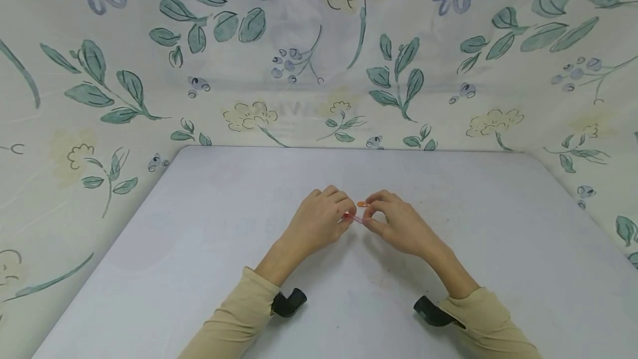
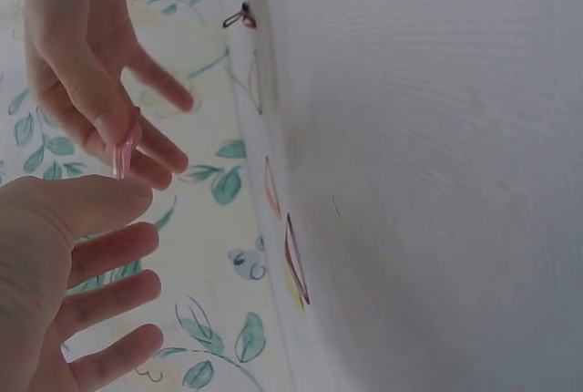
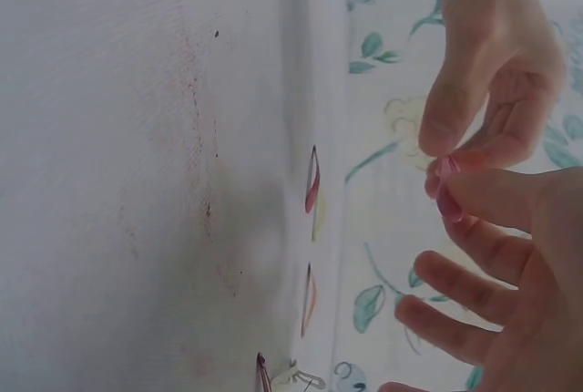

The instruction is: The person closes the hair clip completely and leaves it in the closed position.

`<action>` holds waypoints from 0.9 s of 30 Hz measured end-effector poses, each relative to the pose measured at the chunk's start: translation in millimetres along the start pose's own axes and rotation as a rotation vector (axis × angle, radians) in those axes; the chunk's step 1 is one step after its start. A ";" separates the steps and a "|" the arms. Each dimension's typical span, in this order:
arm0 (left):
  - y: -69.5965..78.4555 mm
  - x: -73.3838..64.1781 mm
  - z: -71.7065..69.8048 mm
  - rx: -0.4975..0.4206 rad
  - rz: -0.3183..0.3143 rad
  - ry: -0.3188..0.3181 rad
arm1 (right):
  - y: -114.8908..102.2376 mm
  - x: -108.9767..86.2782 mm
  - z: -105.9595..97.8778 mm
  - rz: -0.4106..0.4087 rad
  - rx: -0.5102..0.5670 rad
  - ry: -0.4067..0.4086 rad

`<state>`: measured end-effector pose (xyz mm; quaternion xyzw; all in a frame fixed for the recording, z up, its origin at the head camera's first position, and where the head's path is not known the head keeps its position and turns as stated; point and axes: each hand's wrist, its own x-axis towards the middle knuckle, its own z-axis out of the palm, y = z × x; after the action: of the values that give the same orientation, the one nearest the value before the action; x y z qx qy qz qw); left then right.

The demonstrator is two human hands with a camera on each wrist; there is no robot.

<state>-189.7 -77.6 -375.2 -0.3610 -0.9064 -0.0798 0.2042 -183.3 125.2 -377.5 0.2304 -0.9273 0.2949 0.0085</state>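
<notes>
Near the middle of the table, a small glossy pink band [image 1: 356, 219] runs between both hands, redder at its left end. The thumb and fingertips of my left hand [image 1: 323, 216] pinch that end. My right hand [image 1: 399, 224] pinches the other end between thumb and index finger. In the right wrist view the pink band [image 3: 450, 190] is partly covered by the right thumb. The left wrist view shows the remaining left-hand fingers spread apart. Just beyond the fingertips lies a small orange loop [image 1: 362, 204]. The pink band's exact kind is too small to tell.
Red and yellow thin loops [image 3: 312, 193] lie beyond the hands, hidden in the head view. A dark looped piece [image 2: 241, 17] and a pale tangled loop [image 3: 296, 377] lie farther right. The white table [image 1: 149, 226] meets a floral cloth [image 1: 299, 98] at its far edge.
</notes>
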 end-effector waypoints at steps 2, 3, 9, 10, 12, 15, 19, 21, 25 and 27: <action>-0.7 0.0 1.3 0.005 0.010 0.028 | 0.3 0.0 -0.2 0.009 0.007 -0.004; -0.9 0.0 1.8 0.008 0.015 0.041 | 0.6 0.0 -0.3 0.014 0.010 -0.005; -0.6 0.0 1.8 0.014 0.029 0.069 | 1.8 0.2 -1.1 0.021 0.027 -0.017; -0.4 0.2 1.7 0.017 0.030 0.069 | 2.0 0.4 -1.4 0.020 0.033 -0.022; 0.1 0.8 1.7 0.025 0.032 0.070 | 2.3 0.7 -2.4 0.017 0.049 -0.033; 0.2 2.2 2.1 0.038 0.035 0.074 | 2.5 1.6 -4.3 0.016 0.082 -0.040; 0.0 5.1 3.1 0.068 0.034 0.075 | 3.2 2.9 -6.6 0.018 0.096 -0.035; -0.1 6.8 3.7 0.083 0.030 0.073 | 3.8 4.0 -7.3 0.022 0.088 -0.033; -0.2 10.1 6.8 0.099 0.024 0.060 | 3.7 6.5 -9.7 0.032 0.059 -0.040; -0.1 11.6 8.4 0.102 0.021 0.054 | 3.3 7.8 -11.4 0.040 0.046 -0.048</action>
<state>-200.0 -68.0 -377.9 -0.3573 -0.8997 -0.0412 0.2475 -193.2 130.5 -368.8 0.2188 -0.9247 0.3105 -0.0251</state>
